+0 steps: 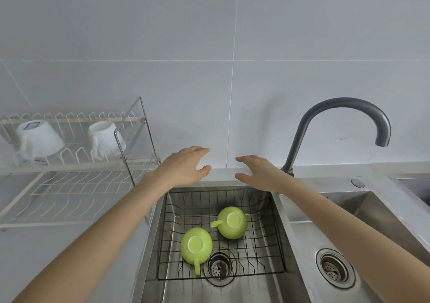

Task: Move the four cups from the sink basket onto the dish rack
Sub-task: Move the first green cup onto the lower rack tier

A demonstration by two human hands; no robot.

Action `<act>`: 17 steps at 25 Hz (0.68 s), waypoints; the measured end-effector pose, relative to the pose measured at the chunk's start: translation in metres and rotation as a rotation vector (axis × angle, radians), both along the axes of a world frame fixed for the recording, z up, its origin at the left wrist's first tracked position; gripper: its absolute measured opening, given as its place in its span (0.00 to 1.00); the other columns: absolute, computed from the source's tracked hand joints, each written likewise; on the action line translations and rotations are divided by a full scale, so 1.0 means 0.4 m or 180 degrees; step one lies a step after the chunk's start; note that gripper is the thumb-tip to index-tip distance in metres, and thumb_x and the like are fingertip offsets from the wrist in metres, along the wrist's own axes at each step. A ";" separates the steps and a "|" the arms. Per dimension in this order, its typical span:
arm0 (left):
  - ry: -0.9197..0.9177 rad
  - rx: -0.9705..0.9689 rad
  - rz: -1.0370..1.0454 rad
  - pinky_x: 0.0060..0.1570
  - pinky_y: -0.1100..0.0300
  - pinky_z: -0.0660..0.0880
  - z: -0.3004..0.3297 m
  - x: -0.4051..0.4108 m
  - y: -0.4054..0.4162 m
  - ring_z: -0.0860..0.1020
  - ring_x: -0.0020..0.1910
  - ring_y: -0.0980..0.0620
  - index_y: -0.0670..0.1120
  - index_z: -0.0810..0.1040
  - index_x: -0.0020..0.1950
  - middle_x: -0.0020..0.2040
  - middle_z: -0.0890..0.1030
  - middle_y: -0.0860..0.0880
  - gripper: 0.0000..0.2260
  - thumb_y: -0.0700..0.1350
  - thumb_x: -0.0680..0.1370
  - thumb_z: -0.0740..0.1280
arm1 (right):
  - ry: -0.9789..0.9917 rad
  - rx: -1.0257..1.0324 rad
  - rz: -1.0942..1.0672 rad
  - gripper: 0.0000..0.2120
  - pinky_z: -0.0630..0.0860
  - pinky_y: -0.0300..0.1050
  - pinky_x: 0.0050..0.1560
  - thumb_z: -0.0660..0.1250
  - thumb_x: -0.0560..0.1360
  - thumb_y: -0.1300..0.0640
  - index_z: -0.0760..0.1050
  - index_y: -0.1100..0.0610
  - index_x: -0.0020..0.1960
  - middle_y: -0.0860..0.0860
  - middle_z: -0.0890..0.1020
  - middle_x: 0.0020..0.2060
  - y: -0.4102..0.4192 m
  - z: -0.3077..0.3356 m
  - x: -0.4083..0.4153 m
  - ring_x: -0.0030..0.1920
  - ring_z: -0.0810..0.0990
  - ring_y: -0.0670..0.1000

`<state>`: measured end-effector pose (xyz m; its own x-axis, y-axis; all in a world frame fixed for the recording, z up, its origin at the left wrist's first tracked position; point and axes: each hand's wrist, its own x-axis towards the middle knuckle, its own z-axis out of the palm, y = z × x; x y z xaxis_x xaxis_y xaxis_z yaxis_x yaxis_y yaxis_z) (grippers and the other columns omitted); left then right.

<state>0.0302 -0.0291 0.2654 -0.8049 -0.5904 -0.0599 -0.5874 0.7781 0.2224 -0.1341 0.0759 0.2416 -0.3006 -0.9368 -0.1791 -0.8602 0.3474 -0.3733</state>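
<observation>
Two green cups lie upside down in the black wire sink basket (277, 237): one (196, 245) near the front left with its handle toward me, the other (232, 222) farther back with its handle to the left. Two white cups (39, 139) (105, 138) sit upside down on the upper tier of the white dish rack (69, 186) at the left. My left hand (186, 165) and my right hand (256, 172) hover open above the sink's back edge, palms facing each other, holding nothing.
A dark curved faucet (337, 109) rises behind the sink divider, its spout over the right basin (372, 209). The left basin's drain (220, 265) lies under the basket. A grey counter lies in front of the rack, and a tiled wall stands behind.
</observation>
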 end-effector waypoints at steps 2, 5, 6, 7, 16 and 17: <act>-0.0069 0.0125 0.0005 0.70 0.53 0.61 -0.044 -0.028 -0.002 0.59 0.74 0.49 0.48 0.55 0.74 0.76 0.58 0.50 0.25 0.52 0.79 0.55 | -0.0079 0.0080 -0.0054 0.27 0.60 0.53 0.73 0.58 0.78 0.49 0.57 0.55 0.73 0.56 0.64 0.72 -0.003 -0.044 -0.026 0.72 0.62 0.56; -0.0190 0.0300 0.0010 0.70 0.52 0.61 -0.109 -0.061 -0.002 0.60 0.73 0.49 0.48 0.55 0.74 0.76 0.58 0.49 0.25 0.52 0.79 0.56 | -0.0466 0.0097 -0.0177 0.26 0.61 0.47 0.70 0.59 0.78 0.51 0.59 0.57 0.73 0.57 0.67 0.71 -0.003 -0.108 -0.048 0.70 0.66 0.56; -0.0232 0.0359 0.0006 0.70 0.52 0.62 -0.130 -0.071 -0.004 0.60 0.73 0.48 0.48 0.55 0.74 0.76 0.58 0.49 0.25 0.52 0.79 0.56 | -0.0623 0.0084 -0.0260 0.26 0.63 0.46 0.68 0.60 0.78 0.51 0.59 0.57 0.73 0.57 0.68 0.70 -0.003 -0.132 -0.053 0.69 0.68 0.56; -0.0272 0.0431 0.0005 0.70 0.52 0.62 -0.155 -0.082 -0.006 0.60 0.73 0.48 0.47 0.55 0.74 0.76 0.59 0.49 0.25 0.52 0.79 0.56 | -0.0732 0.0105 -0.0328 0.25 0.64 0.45 0.67 0.60 0.78 0.52 0.60 0.58 0.72 0.57 0.69 0.69 -0.003 -0.159 -0.058 0.68 0.69 0.56; -0.0655 0.1085 0.0059 0.66 0.51 0.65 -0.409 -0.158 -0.030 0.64 0.71 0.46 0.47 0.56 0.73 0.74 0.62 0.47 0.26 0.53 0.78 0.56 | -0.1540 0.0637 -0.0997 0.24 0.66 0.44 0.65 0.58 0.77 0.53 0.61 0.56 0.72 0.56 0.72 0.68 0.001 -0.411 -0.096 0.68 0.69 0.56; -0.0672 0.1187 0.0098 0.66 0.51 0.65 -0.438 -0.169 -0.035 0.64 0.71 0.46 0.47 0.56 0.73 0.74 0.62 0.47 0.26 0.53 0.78 0.57 | -0.1621 0.0690 -0.1080 0.24 0.66 0.44 0.66 0.58 0.77 0.53 0.61 0.56 0.72 0.56 0.71 0.68 -0.001 -0.435 -0.098 0.68 0.69 0.56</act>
